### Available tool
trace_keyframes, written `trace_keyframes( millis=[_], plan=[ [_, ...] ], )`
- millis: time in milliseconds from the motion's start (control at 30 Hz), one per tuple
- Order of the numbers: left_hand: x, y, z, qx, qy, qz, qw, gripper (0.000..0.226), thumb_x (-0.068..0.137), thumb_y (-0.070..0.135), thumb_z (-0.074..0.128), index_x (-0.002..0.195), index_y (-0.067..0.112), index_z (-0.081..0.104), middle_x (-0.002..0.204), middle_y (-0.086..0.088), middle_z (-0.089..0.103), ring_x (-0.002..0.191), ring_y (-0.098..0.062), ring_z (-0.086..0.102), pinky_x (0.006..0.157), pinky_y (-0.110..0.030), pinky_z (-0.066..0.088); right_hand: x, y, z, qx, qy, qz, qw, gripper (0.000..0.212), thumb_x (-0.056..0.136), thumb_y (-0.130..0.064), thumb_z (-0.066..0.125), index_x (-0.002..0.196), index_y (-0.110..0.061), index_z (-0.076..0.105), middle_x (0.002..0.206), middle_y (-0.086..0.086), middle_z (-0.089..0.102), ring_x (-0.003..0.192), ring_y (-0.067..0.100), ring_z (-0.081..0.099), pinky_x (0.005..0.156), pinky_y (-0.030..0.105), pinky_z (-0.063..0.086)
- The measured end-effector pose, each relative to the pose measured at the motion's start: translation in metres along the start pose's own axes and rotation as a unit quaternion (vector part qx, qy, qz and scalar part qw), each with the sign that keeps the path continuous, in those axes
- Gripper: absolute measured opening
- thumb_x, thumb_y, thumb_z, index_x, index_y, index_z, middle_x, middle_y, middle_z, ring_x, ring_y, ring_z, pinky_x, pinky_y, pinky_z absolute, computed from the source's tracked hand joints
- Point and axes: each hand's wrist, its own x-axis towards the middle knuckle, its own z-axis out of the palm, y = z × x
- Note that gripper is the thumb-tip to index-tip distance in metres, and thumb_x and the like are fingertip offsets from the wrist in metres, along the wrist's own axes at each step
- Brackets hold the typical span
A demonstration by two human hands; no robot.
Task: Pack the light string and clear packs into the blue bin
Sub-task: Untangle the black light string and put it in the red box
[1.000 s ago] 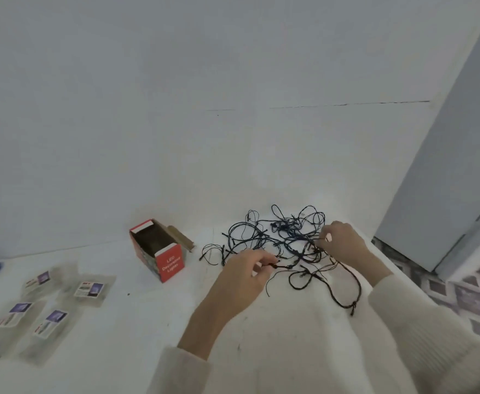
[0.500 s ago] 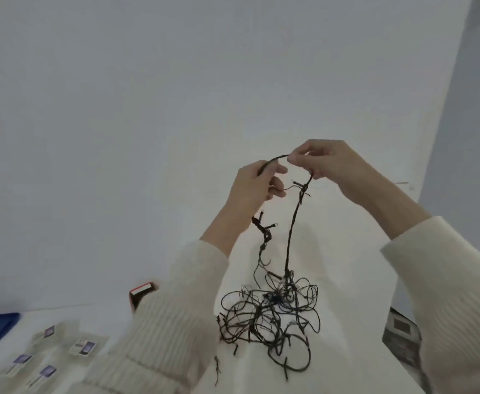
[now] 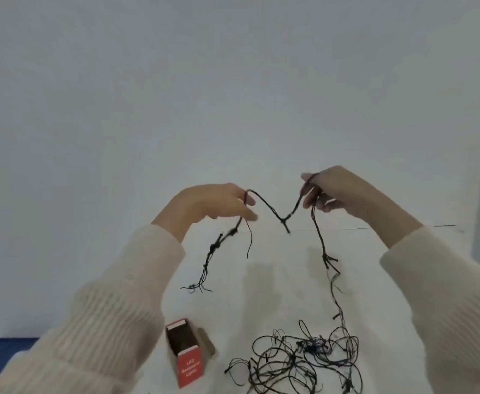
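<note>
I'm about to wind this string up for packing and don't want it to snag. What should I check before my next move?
1. Grip of the left hand on the light string: ok, fingers curled round it.
2. Grip of the right hand on the light string: ok.
3. String free of tangles: not ok. Most of it lies in a tangled heap on the table.
4. Short end hanging from the left hand, apart from the heap: ok.
5. Heap clear of the red box: cannot tell. The box stands open right beside the nearest loop.
6. Room in the blue bin: cannot tell. Only a corner shows.
</note>
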Motion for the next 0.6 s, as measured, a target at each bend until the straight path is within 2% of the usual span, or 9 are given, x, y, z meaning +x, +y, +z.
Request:
trace_keyframes(
  millis=[67,100,133,200,233,300,367,433,600],
  plan=[
    [-0.006,0.015,0.002,-0.028,-0.036,0.047,0.998,0.089,0.08,0.04,0.07,0.149,0.028,0.016,0.153,0.006,0.026,0.141,-0.013,0.023,0.111,-0.032,0.021,-0.002,-0.038,0.008,-0.062,0.015,-0.084,0.994,0.025,0.091,-0.025,0.056,0.076,-0.008,0.067,0.066,0.011,0.066,0.045,0.015,0.047,0.045,0.021,0.036],
    [-0.006,0.023,0.0,-0.106,-0.028,0.088,0.99,0.1,0.076,0.044,0.072,0.151,0.028,0.007,0.155,0.006,0.024,0.142,-0.01,0.023,0.11,-0.032,0.022,-0.002,-0.052,0.013,-0.104,0.026,-0.12,0.987,0.019,0.088,-0.02,0.059,0.079,-0.006,0.069,0.069,0.012,0.066,0.051,0.017,0.049,0.046,0.022,0.036],
    [-0.005,0.03,-0.001,-0.175,-0.011,0.121,0.977,0.105,0.074,0.045,0.073,0.151,0.023,0.004,0.151,0.003,0.034,0.136,-0.009,0.036,0.105,-0.031,0.03,-0.002,-0.063,0.017,-0.145,0.044,-0.15,0.977,0.014,0.084,-0.014,0.06,0.083,-0.005,0.071,0.07,0.012,0.065,0.058,0.019,0.052,0.047,0.022,0.037],
    [-0.005,0.036,-0.002,-0.243,0.031,0.138,0.96,0.089,0.08,0.032,0.072,0.147,0.009,0.018,0.119,-0.005,0.065,0.095,-0.009,0.066,0.087,-0.029,0.05,0.002,-0.072,0.022,-0.196,0.089,-0.19,0.958,0.014,0.081,-0.006,0.059,0.089,-0.007,0.07,0.067,0.007,0.062,0.064,0.019,0.057,0.048,0.021,0.037],
    [-0.006,0.035,-0.005,-0.22,0.057,0.146,0.963,0.069,0.085,0.023,0.068,0.14,0.001,0.033,0.098,-0.005,0.071,0.07,-0.009,0.067,0.076,-0.026,0.054,0.004,-0.071,0.022,-0.2,0.107,-0.196,0.954,0.015,0.081,-0.005,0.059,0.09,-0.009,0.069,0.066,0.004,0.06,0.064,0.018,0.058,0.05,0.021,0.039],
    [-0.009,0.026,-0.015,-0.172,0.115,0.146,0.967,0.028,0.09,0.016,0.061,0.114,0.001,0.063,0.073,-0.001,0.066,0.045,-0.006,0.053,0.06,-0.019,0.053,0.009,-0.056,0.019,-0.227,0.148,-0.185,0.945,0.012,0.082,-0.011,0.06,0.09,-0.016,0.068,0.073,0.004,0.058,0.071,0.022,0.06,0.06,0.024,0.041],
    [-0.014,0.015,-0.029,-0.251,0.146,0.147,0.945,0.018,0.093,0.018,0.055,0.094,0.006,0.069,0.064,0.003,0.057,0.038,-0.004,0.044,0.052,-0.018,0.051,0.013,-0.028,0.018,-0.295,0.18,-0.154,0.926,0.01,0.084,-0.02,0.059,0.091,-0.021,0.067,0.082,0.004,0.055,0.079,0.027,0.056,0.068,0.026,0.038],
    [-0.02,0.002,-0.042,-0.365,0.174,0.138,0.904,0.02,0.095,0.019,0.051,0.089,0.007,0.067,0.06,0.004,0.051,0.037,-0.004,0.04,0.046,-0.017,0.045,0.015,0.004,0.019,-0.317,0.164,-0.101,0.929,0.012,0.085,-0.027,0.058,0.089,-0.019,0.066,0.082,0.005,0.06,0.082,0.028,0.059,0.067,0.026,0.037],
    [-0.027,-0.038,-0.05,-0.506,0.234,0.06,0.828,0.023,0.099,0.02,0.045,0.082,0.01,0.057,0.058,0.003,0.045,0.032,-0.004,0.034,0.036,-0.013,0.035,0.017,0.055,0.01,-0.261,-0.043,0.055,0.963,0.029,0.084,-0.034,0.064,0.068,-0.011,0.063,0.067,0.009,0.071,0.045,0.015,0.048,0.045,0.019,0.034]
  ],
)
